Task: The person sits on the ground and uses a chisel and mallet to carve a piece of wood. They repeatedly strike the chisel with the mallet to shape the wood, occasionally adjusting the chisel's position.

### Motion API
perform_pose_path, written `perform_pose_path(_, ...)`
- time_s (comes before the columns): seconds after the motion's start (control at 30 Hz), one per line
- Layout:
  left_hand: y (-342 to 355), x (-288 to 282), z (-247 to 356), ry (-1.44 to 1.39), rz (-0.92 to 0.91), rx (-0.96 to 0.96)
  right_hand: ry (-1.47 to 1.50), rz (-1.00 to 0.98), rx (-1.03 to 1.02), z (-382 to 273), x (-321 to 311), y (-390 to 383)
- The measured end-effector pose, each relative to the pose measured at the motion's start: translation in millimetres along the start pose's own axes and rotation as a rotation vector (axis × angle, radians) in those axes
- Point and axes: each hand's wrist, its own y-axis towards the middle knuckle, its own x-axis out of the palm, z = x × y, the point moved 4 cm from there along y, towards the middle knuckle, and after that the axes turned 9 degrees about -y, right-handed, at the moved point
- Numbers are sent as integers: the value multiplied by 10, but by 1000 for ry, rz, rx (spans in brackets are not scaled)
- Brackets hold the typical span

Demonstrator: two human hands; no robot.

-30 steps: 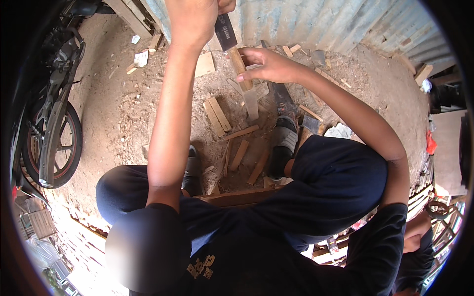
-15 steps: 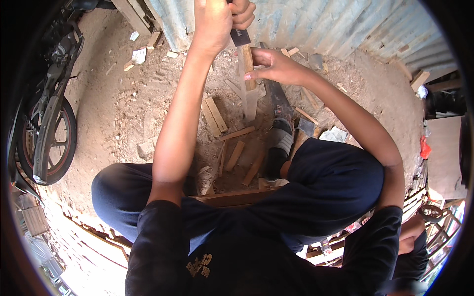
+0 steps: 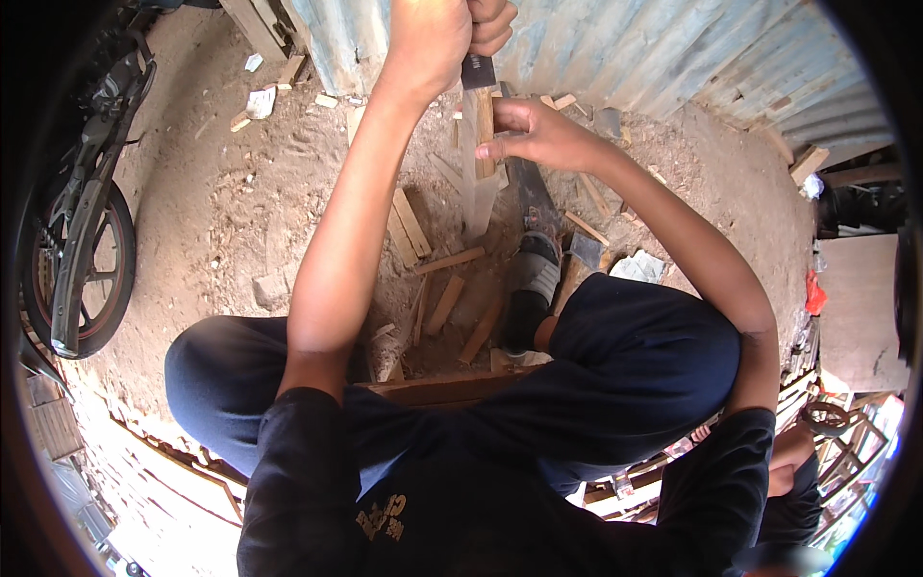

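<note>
At the top edge my left hand (image 3: 428, 48) is closed in a fist, partly cut off, on a tool whose handle my fingers hide. Below the fist shows the tool's black part (image 3: 478, 72), and a flat pale-grey blade (image 3: 478, 207) points down toward me; its exact kind is unclear. Against the blade lies a narrow wood strip (image 3: 485, 120). My right hand (image 3: 538, 133) reaches in from the right, thumb and fingers curled around the strip. Split wood pieces (image 3: 409, 226) lie on the dirt just below.
My bent legs (image 3: 635, 370) frame the work spot, with a dark shoe (image 3: 538, 264) beside the blade. A wooden plank (image 3: 437, 389) crosses before me. Corrugated metal sheeting (image 3: 615, 53) stands ahead. A motorbike (image 3: 82, 260) is at left; another person (image 3: 793, 481) is at lower right.
The view has shifted a little, moving the ground and motorbike left. My left hand and the tool have moved slightly right; both hands keep their grip.
</note>
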Motion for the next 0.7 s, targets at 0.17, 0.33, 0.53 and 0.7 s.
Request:
perform_pose_path(0.17, 13, 33, 2, -4, -30, 3, -40, 20, 23, 24, -5, 13)
perform_pose_path(0.33, -33, 117, 27, 92, -45, 10, 5, -20, -6, 4, 15, 4)
perform_pose_path(0.53, -82, 183, 75, 124, -49, 17, -45, -16, 9, -1, 35, 17)
perform_pose_path(0.7, -69, 204, 80, 137, -83, 31, -26, -7, 17, -44, 50, 13)
